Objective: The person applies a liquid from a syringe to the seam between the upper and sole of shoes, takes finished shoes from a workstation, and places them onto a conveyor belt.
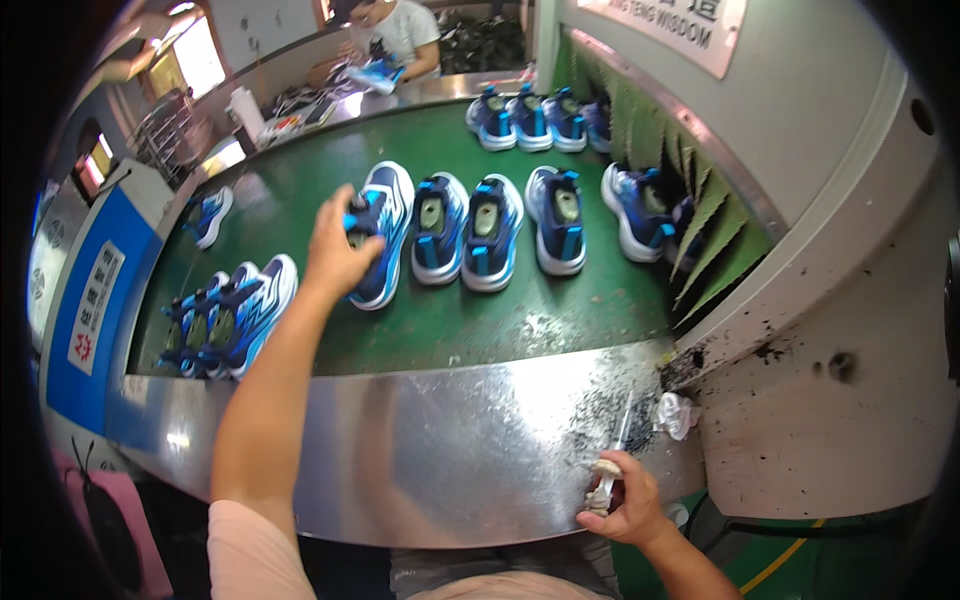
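Blue-and-white sneaker point(383, 232) lying on the green conveyor belt point(440, 330), leftmost in a row of shoes set side by side; long axis running away from the body, toe far, heel near. Left hand point(335, 252) reached out over the belt, grip closed around the heel and collar end of that sneaker, fingers curled over the opening. Shoe thus directly under and just beyond the left grip, sole flat on the belt as far as visible. Left hand plainly the nearer one; right hand well apart, back at the body.

Right hand point(622, 500) low at the near edge of the steel bench point(450, 450), grip closed on a thin brush or applicator point(612, 462) with a whitish crusted tip, shaft pointing up and away.

Next sneaker in the row point(438, 228) just beside the held one on its right, close enough to crowd a sideways pull; further sneakers point(556, 218) beyond. Cluster of blue sneakers point(228, 315) near the left belt edge, well apart from the grip. Dark debris and a crumpled white rag point(676, 414) on the bench's right end. Green strip curtain point(715, 225) at the right, where the belt meets the housing. Another person point(392, 35) working at the far end.
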The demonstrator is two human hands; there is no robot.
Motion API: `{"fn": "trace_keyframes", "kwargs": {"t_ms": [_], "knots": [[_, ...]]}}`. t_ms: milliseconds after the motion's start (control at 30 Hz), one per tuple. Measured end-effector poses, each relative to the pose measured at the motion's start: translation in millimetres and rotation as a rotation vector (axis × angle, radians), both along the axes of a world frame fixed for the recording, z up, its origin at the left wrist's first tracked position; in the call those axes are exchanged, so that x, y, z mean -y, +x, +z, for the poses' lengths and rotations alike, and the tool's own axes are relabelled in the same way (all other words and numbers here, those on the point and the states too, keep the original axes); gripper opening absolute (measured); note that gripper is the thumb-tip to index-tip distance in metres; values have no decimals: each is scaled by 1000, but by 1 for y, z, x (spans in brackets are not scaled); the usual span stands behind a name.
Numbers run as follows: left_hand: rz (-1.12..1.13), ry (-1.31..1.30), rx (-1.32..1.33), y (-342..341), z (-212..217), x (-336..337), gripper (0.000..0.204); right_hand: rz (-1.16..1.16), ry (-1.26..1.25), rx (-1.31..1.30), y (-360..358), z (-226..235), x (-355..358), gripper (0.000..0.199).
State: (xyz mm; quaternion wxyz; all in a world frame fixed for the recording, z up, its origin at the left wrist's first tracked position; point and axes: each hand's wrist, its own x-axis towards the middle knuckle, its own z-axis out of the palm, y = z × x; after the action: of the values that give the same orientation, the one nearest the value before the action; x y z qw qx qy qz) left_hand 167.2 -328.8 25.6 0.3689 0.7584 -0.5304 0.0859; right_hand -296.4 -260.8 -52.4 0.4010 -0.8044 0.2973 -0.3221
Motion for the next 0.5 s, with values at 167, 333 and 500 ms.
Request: {"fn": "trace_keyframes", "kwargs": {"t_ms": [167,333,500], "knots": [[-26,16,-412,19,-42,22,69,-23,-51,-65,-2,2,-1,75],[312,-243,336,43,-49,-79,47,-10,-67,-33,0,5,-1,76],[783,-425,125,99,-71,-189,60,-17,-21,-88,-4,4,-10,80]]}}
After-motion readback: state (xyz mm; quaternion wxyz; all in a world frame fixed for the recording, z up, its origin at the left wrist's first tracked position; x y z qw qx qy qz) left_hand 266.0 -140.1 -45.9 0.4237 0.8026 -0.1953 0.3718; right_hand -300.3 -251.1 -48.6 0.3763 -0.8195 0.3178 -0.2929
